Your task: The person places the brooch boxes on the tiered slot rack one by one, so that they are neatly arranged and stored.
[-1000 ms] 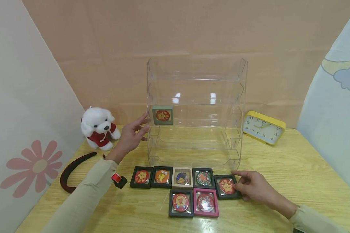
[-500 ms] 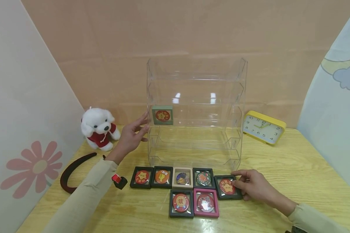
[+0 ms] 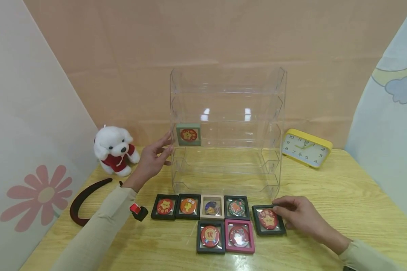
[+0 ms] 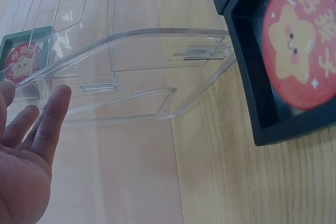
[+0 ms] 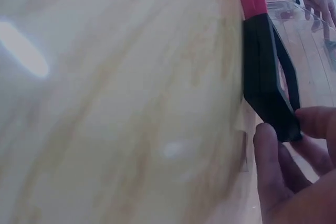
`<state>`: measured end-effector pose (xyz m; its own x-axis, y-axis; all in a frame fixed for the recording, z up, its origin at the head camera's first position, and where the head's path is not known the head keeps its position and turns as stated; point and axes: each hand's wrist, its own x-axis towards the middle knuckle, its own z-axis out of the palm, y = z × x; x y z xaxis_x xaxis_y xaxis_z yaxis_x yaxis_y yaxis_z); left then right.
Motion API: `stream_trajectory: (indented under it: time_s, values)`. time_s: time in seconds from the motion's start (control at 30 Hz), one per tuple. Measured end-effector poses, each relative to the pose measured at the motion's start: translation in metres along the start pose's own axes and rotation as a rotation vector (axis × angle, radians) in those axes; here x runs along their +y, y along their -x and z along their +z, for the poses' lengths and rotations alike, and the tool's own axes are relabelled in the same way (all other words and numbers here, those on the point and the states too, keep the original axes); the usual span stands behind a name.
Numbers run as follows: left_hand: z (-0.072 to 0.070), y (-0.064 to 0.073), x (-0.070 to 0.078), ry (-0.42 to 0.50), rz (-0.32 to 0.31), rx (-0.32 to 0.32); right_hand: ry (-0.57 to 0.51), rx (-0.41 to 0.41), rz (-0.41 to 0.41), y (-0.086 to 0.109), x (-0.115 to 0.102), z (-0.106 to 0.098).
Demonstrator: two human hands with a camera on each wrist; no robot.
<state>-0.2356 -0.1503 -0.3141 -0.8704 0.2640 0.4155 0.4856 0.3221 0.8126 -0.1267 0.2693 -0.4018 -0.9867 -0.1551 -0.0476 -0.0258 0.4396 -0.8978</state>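
My right hand [image 3: 302,217] pinches the right side of a black-framed badge case [image 3: 268,220] with a red star badge in it. In the right wrist view, thumb and fingers lie on either side of a corner of the black frame [image 5: 270,77]. My left hand [image 3: 152,159] rests with extended fingers at the left side of a clear acrylic tiered rack [image 3: 228,92]. A green-framed badge case [image 3: 188,134] stands at the left end of the rack's middle tier. The left wrist view shows the open left palm [image 4: 29,166] beside the clear side panel.
Several framed badges lie before the rack, among them a beige one [image 3: 212,207] and a pink one [image 3: 239,236]. A plush dog [image 3: 117,148] and a dark headband [image 3: 78,203] are at the left. The yellow clock [image 3: 306,148] stands right of the rack.
My right hand has shifted the black-framed star badge slightly right and toward me, opening a small gap from the row. My left hand has stayed at the rack.
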Motion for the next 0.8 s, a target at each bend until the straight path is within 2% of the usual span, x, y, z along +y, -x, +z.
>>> stream_trajectory:
  time_s: [0.23, 0.4, 0.63, 0.8]
  values:
    - [0.0, 0.001, 0.001, 0.001, 0.001, -0.004, -0.054, -0.034, -0.091, -0.001, -0.007, -0.01]
    - [0.0, 0.001, 0.001, -0.012, 0.01, -0.004, -0.045, 0.017, -0.206, -0.006, -0.022, -0.016]
    - [0.001, 0.0, 0.002, -0.021, 0.012, -0.007, -0.029, 0.095, -0.332, -0.017, -0.059, -0.027]
    - [0.0, 0.0, 0.001, -0.015, 0.009, -0.003, -0.009, 0.146, -0.397, -0.034, -0.088, -0.031]
